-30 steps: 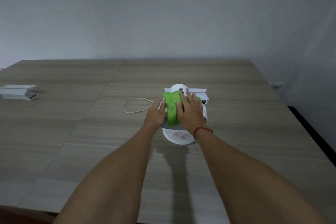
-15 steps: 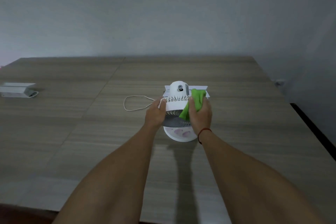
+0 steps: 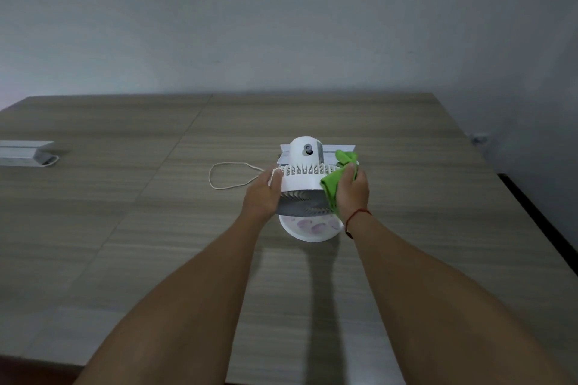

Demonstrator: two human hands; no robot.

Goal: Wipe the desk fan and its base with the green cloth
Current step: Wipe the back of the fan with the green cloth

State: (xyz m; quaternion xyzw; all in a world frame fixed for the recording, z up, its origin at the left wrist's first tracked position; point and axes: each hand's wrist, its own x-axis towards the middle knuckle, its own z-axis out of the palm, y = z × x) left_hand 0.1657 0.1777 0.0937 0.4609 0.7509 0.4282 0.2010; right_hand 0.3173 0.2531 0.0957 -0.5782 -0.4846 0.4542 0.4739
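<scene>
I am steadying the desk fan (image 3: 301, 180) mid-worktop (image 3: 125, 228) with my left hand (image 3: 262, 195) curled on its 9 o'clock side, while my right hand (image 3: 352, 194) is pressing the bunched green cloth (image 3: 331, 186) against its 3 o'clock rim. A white cord (image 3: 225, 176) is looping at 10 o'clock, a flat white box (image 3: 336, 148) is lying behind the fan, and my right wrist is partly hiding the round base (image 3: 308, 230).

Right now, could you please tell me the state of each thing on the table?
desk fan: upright, steadied at both sides.
base: flat on the table, uncovered.
green cloth: bunched against the fan's right side.
left hand: gripping the fan's left rim.
right hand: pressing the cloth.
cord: looped loosely.
</scene>
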